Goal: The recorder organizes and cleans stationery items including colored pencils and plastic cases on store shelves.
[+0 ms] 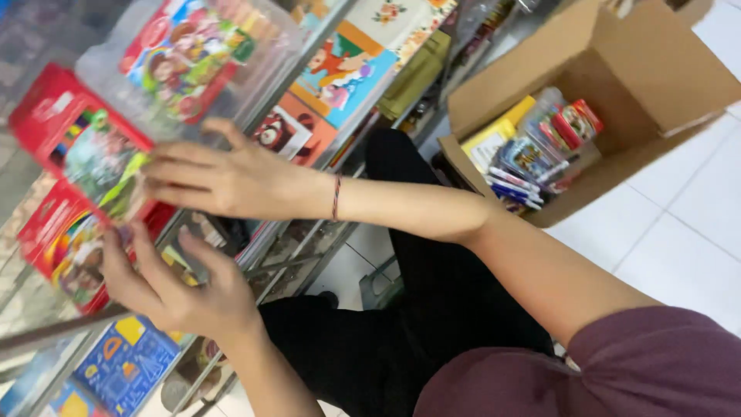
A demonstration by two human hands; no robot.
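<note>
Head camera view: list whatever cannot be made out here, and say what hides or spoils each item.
- Red flat stationery pack: pictures smeared by motion blur; right hand covers its near edge.
- Left hand: fingertips hidden behind the lower red pack.
- Open brown cardboard box: far corner cut by the top edge; small packets inside too small to identify.
- Blue picture book: cut by the bottom edge, crossed by a metal shelf rail.

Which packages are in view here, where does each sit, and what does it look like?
Red flat pack: upper left, under the right hand, cartoon picture front.
Second red pack: below it, by the left hand.
Clear plastic case: top, colourful cartoon insert.
Blue pack: lower shelf, bottom left.
Cardboard box: on the floor, right, open, with small colourful packs inside.
</note>
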